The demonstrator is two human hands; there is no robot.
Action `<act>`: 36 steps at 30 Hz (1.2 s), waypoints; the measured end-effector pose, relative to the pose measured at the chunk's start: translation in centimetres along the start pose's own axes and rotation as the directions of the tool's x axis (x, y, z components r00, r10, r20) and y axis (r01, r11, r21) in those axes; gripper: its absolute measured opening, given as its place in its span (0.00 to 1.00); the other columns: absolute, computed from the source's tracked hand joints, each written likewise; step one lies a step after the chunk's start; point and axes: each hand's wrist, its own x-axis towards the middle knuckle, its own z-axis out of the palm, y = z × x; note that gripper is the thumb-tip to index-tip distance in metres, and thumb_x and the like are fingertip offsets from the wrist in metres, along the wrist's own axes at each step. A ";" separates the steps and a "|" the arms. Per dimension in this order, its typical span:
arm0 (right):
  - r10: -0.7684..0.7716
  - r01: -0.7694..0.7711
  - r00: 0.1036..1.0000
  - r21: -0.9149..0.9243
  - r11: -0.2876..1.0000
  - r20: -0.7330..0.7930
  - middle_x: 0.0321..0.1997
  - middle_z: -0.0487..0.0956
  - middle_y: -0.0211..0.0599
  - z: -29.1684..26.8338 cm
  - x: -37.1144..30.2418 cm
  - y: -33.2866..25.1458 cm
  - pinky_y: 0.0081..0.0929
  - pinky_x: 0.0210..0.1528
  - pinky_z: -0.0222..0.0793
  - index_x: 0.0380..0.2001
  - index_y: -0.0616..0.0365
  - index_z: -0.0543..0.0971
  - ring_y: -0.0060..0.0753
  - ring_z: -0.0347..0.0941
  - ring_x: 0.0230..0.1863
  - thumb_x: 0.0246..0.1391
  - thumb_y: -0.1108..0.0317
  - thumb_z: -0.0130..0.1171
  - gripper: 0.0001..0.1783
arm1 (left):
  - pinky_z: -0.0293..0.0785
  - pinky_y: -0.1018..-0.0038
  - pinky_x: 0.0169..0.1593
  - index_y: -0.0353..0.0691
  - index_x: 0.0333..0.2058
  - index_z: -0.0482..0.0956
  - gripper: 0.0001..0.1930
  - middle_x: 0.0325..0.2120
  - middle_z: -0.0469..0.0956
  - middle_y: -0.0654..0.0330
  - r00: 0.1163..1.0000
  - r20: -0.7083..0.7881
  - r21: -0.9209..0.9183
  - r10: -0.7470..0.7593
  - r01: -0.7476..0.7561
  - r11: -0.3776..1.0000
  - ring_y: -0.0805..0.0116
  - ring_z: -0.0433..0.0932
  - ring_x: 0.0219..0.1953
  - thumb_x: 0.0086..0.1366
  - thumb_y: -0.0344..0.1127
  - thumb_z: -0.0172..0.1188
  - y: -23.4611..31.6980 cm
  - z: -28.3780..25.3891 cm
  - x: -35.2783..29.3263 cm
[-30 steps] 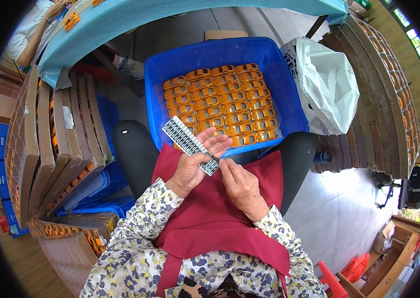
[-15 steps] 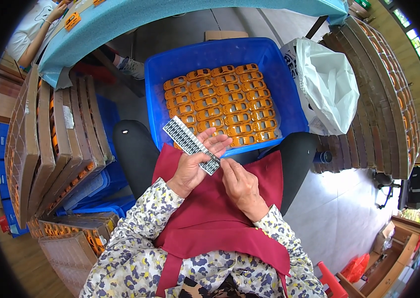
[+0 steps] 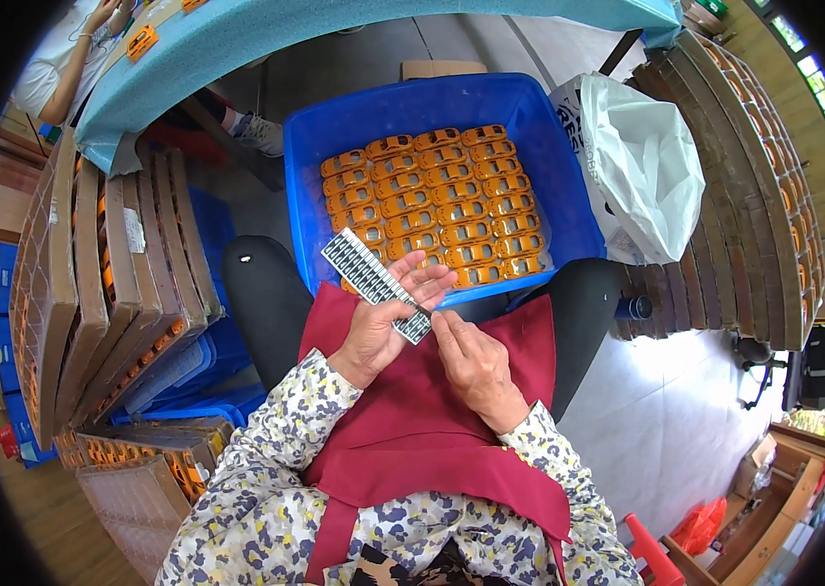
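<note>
My left hand (image 3: 370,332) holds a narrow white sheet of stickers (image 3: 362,268) printed with rows of small black labels. Its thumb presses on top of the sheet, and the other fingers stretch out beneath and beyond it. At the sheet's lower right edge, my right hand (image 3: 476,366) is closed in a pinch. A thin dark bit shows at those fingertips, too small to name. Just past my hands stands a blue plastic bin (image 3: 297,195) with rows of orange toy car bodies (image 3: 408,202) inside, between my knees. A dark red apron (image 3: 403,410) covers my lap.
Stacked cardboard trays of orange car bodies lean at the left (image 3: 90,283) and right (image 3: 725,195). A white plastic bag (image 3: 642,166) hangs by the bin's right side. Beyond is a table with a light blue cover (image 3: 266,49); another person's arm (image 3: 71,73) shows at far left.
My hands and the sticker sheet stay almost in place, with only a slight shift of the right fingertips. The other person's arm at the far left has moved a little.
</note>
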 end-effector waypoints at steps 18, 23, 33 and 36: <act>0.107 -0.103 0.994 0.106 0.989 -0.026 0.41 0.79 0.49 0.4 -0.2 -0.1 0.30 0.35 0.78 0.46 0.68 0.75 0.42 0.80 0.38 0.46 0.79 0.59 0.20 | 0.56 0.56 0.68 0.36 0.61 0.57 0.36 0.55 0.68 0.45 0.999 0.038 0.035 -0.021 0.020 0.999 0.47 0.64 0.63 0.49 0.13 0.44 0.1 0.1 -0.1; 0.096 -0.092 0.995 0.107 0.990 -0.030 0.41 0.79 0.49 0.3 -0.2 0.0 0.29 0.34 0.78 0.45 0.68 0.76 0.41 0.80 0.36 0.46 0.78 0.59 0.19 | 0.54 0.54 0.69 0.35 0.61 0.56 0.37 0.55 0.67 0.44 0.999 0.031 0.073 -0.023 0.020 0.997 0.46 0.63 0.63 0.48 0.15 0.46 0.0 0.0 -0.1; 0.078 -0.077 0.997 0.081 0.994 -0.012 0.40 0.79 0.49 0.2 -0.2 -0.2 0.29 0.33 0.78 0.45 0.67 0.77 0.40 0.80 0.34 0.47 0.77 0.59 0.18 | 0.55 0.55 0.69 0.35 0.61 0.56 0.36 0.55 0.68 0.46 0.998 0.061 0.113 -0.005 -0.002 0.994 0.46 0.63 0.63 0.50 0.16 0.53 0.0 -0.2 0.0; 0.055 -0.055 0.998 0.058 0.997 -0.010 0.41 0.79 0.49 0.1 -0.3 -0.2 0.28 0.32 0.78 0.45 0.68 0.76 0.39 0.80 0.33 0.47 0.77 0.59 0.18 | 0.55 0.55 0.69 0.35 0.61 0.57 0.36 0.56 0.68 0.46 0.997 0.076 0.115 -0.002 -0.007 0.993 0.46 0.63 0.63 0.51 0.17 0.54 0.0 -0.4 0.0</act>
